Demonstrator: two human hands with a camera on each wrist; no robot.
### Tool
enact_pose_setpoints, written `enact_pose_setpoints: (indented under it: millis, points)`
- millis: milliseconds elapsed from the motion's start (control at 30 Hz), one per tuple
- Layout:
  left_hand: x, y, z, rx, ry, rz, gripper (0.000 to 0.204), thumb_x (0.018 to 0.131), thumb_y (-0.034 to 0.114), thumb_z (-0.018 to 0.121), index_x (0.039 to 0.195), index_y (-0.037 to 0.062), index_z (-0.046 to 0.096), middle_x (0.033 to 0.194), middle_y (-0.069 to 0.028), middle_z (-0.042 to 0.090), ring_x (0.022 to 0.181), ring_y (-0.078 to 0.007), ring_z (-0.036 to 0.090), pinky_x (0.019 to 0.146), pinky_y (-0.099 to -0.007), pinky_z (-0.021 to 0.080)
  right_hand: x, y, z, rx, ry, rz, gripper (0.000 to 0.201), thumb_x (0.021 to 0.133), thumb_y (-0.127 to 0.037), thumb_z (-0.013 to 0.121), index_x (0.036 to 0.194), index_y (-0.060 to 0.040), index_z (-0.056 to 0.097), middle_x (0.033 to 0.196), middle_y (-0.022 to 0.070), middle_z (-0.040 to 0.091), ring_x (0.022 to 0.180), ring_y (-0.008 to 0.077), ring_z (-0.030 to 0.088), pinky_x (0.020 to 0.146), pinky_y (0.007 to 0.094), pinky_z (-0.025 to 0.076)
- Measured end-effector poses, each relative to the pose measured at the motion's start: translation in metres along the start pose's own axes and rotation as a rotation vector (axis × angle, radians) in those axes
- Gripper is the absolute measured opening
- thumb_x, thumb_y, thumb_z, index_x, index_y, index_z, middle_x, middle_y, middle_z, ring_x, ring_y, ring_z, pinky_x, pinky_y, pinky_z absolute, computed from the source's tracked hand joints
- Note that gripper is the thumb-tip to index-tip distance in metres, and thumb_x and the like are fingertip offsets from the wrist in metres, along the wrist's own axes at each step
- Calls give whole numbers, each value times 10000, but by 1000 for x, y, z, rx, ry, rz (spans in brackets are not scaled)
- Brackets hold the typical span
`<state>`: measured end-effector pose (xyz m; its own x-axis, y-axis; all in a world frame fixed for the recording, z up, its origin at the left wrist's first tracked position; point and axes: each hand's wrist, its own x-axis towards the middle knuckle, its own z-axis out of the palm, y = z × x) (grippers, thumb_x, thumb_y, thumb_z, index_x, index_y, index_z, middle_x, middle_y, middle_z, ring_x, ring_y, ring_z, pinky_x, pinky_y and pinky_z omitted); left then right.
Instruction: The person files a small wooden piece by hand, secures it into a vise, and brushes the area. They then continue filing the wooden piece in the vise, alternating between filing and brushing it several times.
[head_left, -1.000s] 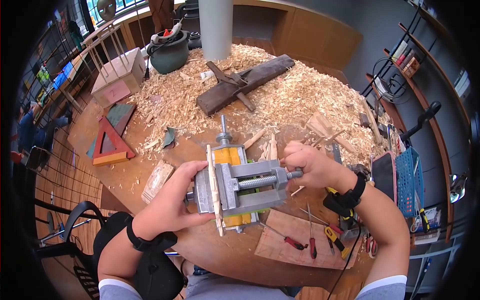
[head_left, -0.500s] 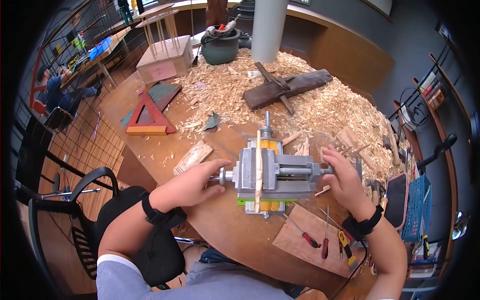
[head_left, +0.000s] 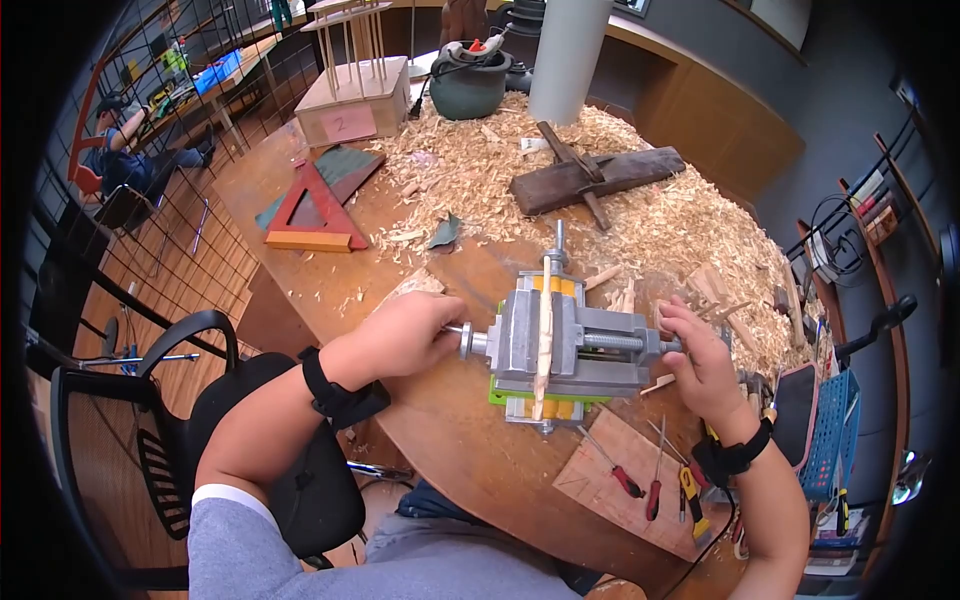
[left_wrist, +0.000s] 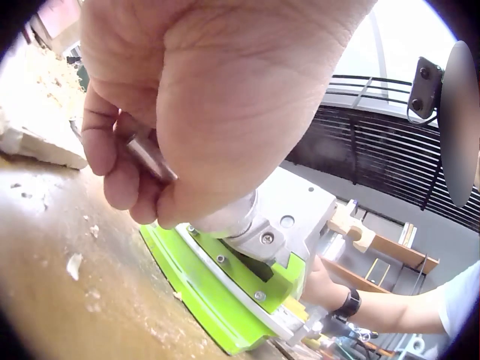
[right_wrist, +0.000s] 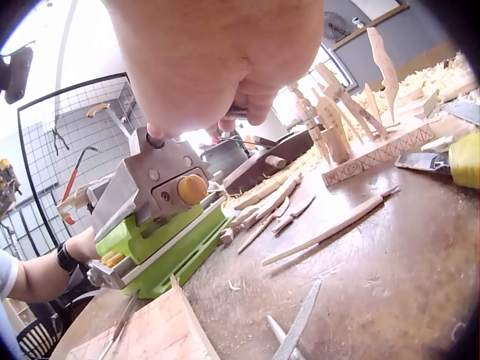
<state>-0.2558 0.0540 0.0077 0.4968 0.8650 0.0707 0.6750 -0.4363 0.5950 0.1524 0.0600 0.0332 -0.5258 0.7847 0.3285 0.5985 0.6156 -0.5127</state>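
A grey metal vise (head_left: 515, 335) on a green and yellow base (left_wrist: 202, 281) stands on the table, with a thin pale carved stick (head_left: 545, 335) clamped between its jaws. At its left end, my left hand (head_left: 405, 335) has its fingers curled round a metal handle bar (left_wrist: 150, 156). My right hand (head_left: 705, 370) is at the opposite end, by the screw (head_left: 612, 342). In the right wrist view, fingers of the right hand (right_wrist: 217, 60) bend round a small metal bar (right_wrist: 237, 113), largely hidden by the hand.
Wood shavings (head_left: 660, 225) cover the far table around a dark wooden plane (head_left: 600, 180). A red triangle frame (head_left: 318, 210) lies at the left. Red-handled tools (head_left: 628, 482) rest on a board (head_left: 590, 470) near the front edge. A blue basket (head_left: 832, 430) is at the right.
The head view has shifted. The left hand has gone from the vise's jaw side to its left-end handle, its fingers now closed there. The right hand remains by the screw end.
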Motion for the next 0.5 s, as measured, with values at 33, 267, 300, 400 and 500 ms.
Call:
enact_pose_setpoints:
  millis: [33,267,300,400,500]
  points:
    - [0,1,-3,-1,-2,0,161,838,67,636,995,31,632,890,-184,684,832,-390,662,719,-454,528,0,0,-1,-6,2,-3,353,938,-174,677,1227,13,598,1366,223,592,1357,416,506,1098,439,438]
    - [8,5,-22,-143,-22,192,231,849,2,584,1052,-5,695,897,-154,629,840,-315,620,753,-382,508,7,-23,-20,-63,-126,40,488,935,-162,635,1395,-32,537,1407,213,555,1430,379,412,1211,522,238]
    - [7,7,-25,-197,-33,196,233,863,4,571,1060,-11,694,895,-155,620,845,-319,611,768,-380,503,9,-30,-22,-62,-131,50,488,935,-162,635,1395,-32,537,1407,213,555,1430,379,412,1211,522,238]
    - [3,13,-25,-166,-26,170,184,920,55,585,1049,-25,689,900,-150,613,844,-308,612,771,-373,500,20,-58,-16,-114,-68,-23,578,878,-200,713,1401,-38,528,1412,195,552,1384,382,464,1195,547,269]
    - [-2,21,-25,-135,15,136,162,929,95,626,1031,-18,681,896,-162,627,843,-304,628,761,-382,507,36,-78,-6,-153,-134,-88,628,826,-233,776,1378,-36,550,1390,193,560,1334,389,501,1180,559,294]
